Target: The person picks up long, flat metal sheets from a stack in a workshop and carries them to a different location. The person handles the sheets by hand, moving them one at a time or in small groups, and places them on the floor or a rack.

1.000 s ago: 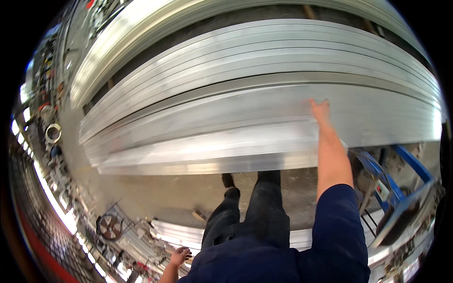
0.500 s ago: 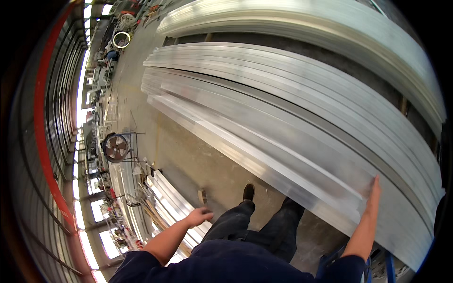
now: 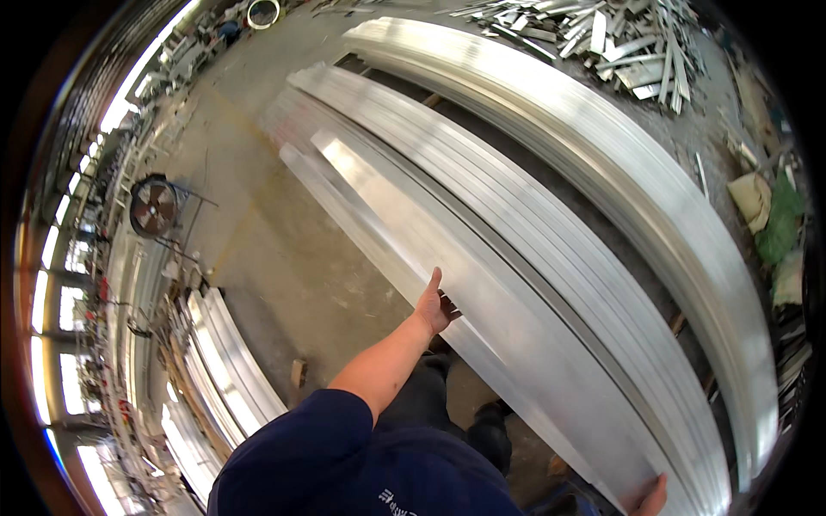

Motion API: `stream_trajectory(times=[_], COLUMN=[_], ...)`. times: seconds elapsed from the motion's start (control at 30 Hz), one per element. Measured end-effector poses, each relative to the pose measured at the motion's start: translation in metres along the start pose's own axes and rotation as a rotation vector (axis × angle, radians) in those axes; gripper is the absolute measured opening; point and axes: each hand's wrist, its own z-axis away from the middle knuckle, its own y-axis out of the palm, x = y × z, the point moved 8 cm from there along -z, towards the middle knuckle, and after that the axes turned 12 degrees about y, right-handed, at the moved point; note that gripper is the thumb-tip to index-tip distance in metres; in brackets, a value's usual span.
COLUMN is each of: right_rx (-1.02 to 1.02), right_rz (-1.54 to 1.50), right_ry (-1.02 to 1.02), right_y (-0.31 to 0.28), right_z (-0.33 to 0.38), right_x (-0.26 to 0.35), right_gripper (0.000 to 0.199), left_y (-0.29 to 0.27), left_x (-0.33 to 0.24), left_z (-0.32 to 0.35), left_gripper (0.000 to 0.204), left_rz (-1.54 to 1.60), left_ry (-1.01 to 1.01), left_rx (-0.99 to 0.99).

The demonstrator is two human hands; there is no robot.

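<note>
A long, flat silvery aluminium profile (image 3: 482, 301) lies slantwise in front of me on top of other long profiles. My left hand (image 3: 437, 310) is at its near edge about midway along, thumb pointing up over the metal and fingers curled at the edge. Close to the lower right rim, my right hand (image 3: 652, 497) holds the same profile near its close end; part of that hand is cut off by the picture's edge. Beneath the profile, another aluminium piece (image 3: 335, 206) sticks out along the near side.
Beyond are more stacked profiles (image 3: 533, 189) and a further long stack (image 3: 602, 129). A scrap metal heap (image 3: 619, 43) lies at the far right. To the left stand a floor fan (image 3: 155, 206) and more profiles (image 3: 228, 361); a small block (image 3: 298, 372) sits on the floor.
My left hand has come from the open space at left to the profile's near edge. The right hand stays on the profile, now lower in view. The whole view has turned rightward.
</note>
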Motion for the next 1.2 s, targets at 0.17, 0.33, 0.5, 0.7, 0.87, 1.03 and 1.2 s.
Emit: stream_trajectory(times=[0.17, 0.33, 0.5, 0.7, 0.87, 1.03, 1.2], right_rx=[-0.45, -0.893, -0.883, -0.821, -0.774, -0.685, -0.146], right_rz=[0.281, 0.721, 0.665, 0.759, 0.847, 1.042, 0.906], right_ry=[-0.123, -0.083, 0.12, 0.132, 0.135, 0.051, -0.62], right_y=[-0.047, -0.098, -0.061, -0.041, -0.035, 0.0, 0.139], right_z=[0.066, 0.111, 0.18, 0.183, 0.18, 0.169, 0.088], right_x=[-0.042, -0.054, -0.039, -0.05, -0.058, -0.052, -0.058], right_gripper=[0.062, 0.068, 0.069, 0.071, 0.073, 0.076, 0.101], left_y=[-0.014, -0.023, -0.048, -0.085, -0.129, -0.141, -0.118], left_x=[-0.031, -0.047, -0.047, -0.038, 0.018, 0.028, 0.027], left_z=[0.02, 0.102, 0.146, 0.163, 0.141, 0.126, 0.113], left_gripper=[0.058, 0.056, 0.059, 0.069, 0.071, 0.066, 0.059], left_rz=[0.156, 0.208, 0.171, 0.032, 0.092, 0.083, 0.115], left_ry=[-0.077, -0.202, -0.338, -0.38, -0.499, -0.419, -0.435], left_rx=[-0.06, 0.055, 0.237, 0.211, 0.178, 0.164, 0.235])
